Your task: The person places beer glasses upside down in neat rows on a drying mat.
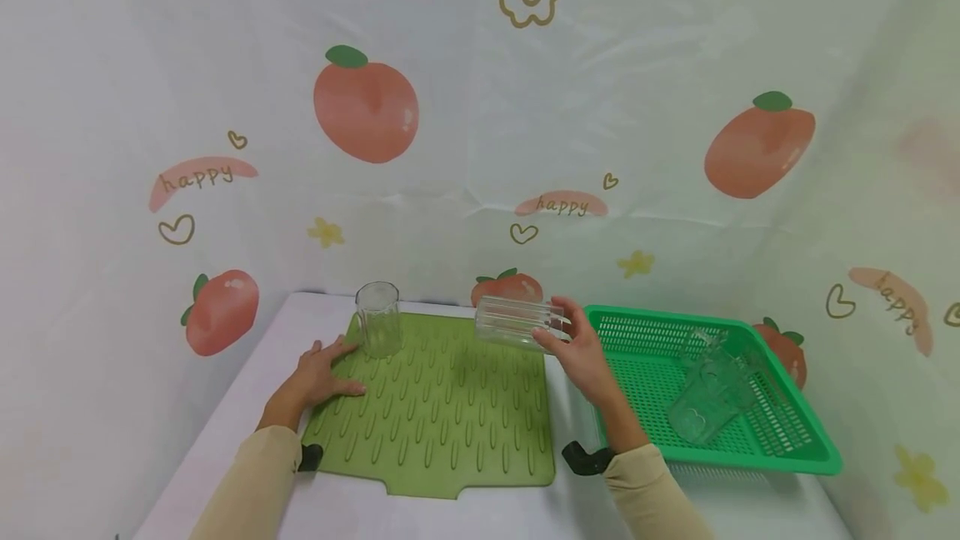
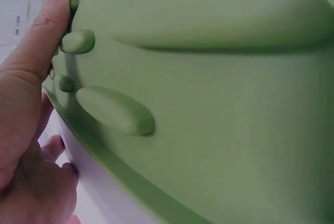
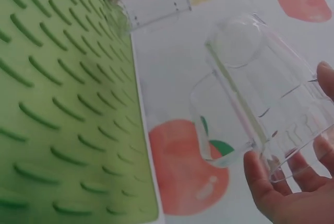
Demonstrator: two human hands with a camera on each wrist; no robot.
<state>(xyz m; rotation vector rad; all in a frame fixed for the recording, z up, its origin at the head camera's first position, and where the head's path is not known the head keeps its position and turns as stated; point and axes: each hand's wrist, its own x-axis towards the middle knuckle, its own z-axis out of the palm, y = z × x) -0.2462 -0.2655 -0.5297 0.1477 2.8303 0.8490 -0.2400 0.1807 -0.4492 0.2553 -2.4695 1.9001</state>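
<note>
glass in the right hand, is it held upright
No, the head view shows the glass held sideways by the right hand.

Mat [image 1: 438,411] left, basket [image 1: 637,382] right
A glass [image 1: 381,325] stands at the mat's far left corner, a held glass [image 1: 510,319] near its far right; glassware [image 1: 705,407] lies in the basket.

The head camera looks forward and down over the mat [image 1: 431,427]. The left wrist's sees it very closely; the right's, farther off, shares the standing glass [image 1: 380,322] with the head view.
</note>
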